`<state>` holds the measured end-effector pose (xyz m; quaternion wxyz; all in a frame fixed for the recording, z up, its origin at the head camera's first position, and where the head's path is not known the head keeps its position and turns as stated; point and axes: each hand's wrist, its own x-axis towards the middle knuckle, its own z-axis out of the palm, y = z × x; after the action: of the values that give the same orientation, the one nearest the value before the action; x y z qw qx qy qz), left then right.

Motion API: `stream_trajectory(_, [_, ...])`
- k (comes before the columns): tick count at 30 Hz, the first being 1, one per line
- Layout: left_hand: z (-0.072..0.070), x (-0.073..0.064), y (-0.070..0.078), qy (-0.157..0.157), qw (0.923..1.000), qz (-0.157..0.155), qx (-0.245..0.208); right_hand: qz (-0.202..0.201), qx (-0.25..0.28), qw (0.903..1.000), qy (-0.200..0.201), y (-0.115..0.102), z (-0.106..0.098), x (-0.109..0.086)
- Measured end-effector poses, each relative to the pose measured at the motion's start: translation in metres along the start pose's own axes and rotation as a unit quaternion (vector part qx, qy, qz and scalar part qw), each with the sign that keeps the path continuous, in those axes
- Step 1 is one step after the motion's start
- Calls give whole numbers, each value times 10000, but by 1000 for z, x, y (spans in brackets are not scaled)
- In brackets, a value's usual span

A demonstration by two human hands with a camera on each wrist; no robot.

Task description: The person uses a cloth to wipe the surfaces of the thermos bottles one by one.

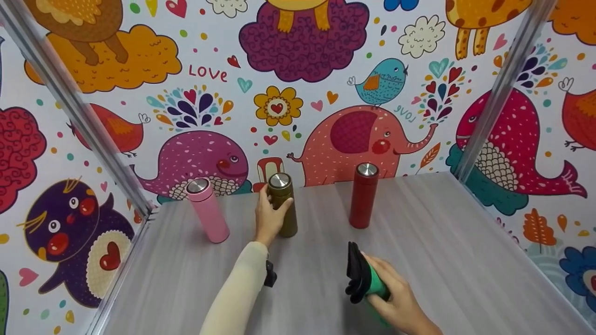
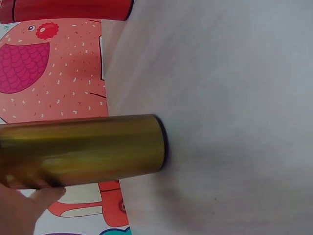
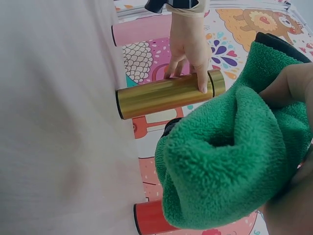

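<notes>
Standing upright on the table, a gold-olive thermos flask (image 1: 289, 216) with a silver lid is gripped near its top by my left hand (image 1: 271, 216). In the left wrist view only part of that hand (image 2: 24, 208) shows at the flask's side. My right hand (image 1: 396, 293) holds a folded green cloth (image 3: 220, 161) with black edging, in front of the red thermos flask (image 1: 362, 200) and apart from it. Left of my left hand stands a pink thermos flask (image 1: 210, 216), also upright.
The grey wood-grain table (image 1: 423, 232) meets a wall (image 1: 326, 93) printed with cartoon animals at its back. Metal corner posts (image 1: 489, 93) rise at both sides. The three flasks stand in a loose row near the back edge.
</notes>
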<state>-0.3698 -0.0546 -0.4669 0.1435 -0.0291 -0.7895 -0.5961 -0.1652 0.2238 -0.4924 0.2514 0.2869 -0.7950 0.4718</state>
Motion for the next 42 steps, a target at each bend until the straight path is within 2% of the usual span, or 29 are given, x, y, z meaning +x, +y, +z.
stream_trajectory(11, [3, 2, -3, -101, 9997, -199, 122, 115, -10, 9999, -98, -3, 4, -2])
stream_trajectory(16, [2, 3, 0, -116, 9996, -172, 200, 190, -14, 9998, -89, -4, 3, -1])
stream_trajectory(21, [-4, -5, -1, -139, 9993, -182, 289, 246, -127, 9996, -64, -6, 3, -2])
stream_trajectory(25, [-19, -31, -1, -241, 9983, -217, 474, 226, -159, 9996, -63, -7, 4, -2])
stream_trajectory(29, [-39, -67, 1, -308, 9979, -27, 573, 3, -18, 10000, -18, -6, 4, 2])
stream_trajectory(32, [-51, -96, 6, -347, 9978, 1, 571, -180, 80, 9998, 54, -6, 3, 4])
stream_trajectory(37, [-64, -136, 13, -583, 9973, -212, 386, -252, 130, 9995, 136, -7, 2, 5])
stream_trajectory(42, [-68, -168, 17, -685, 9963, -483, 173, -264, 110, 9995, 103, -7, 4, 7])
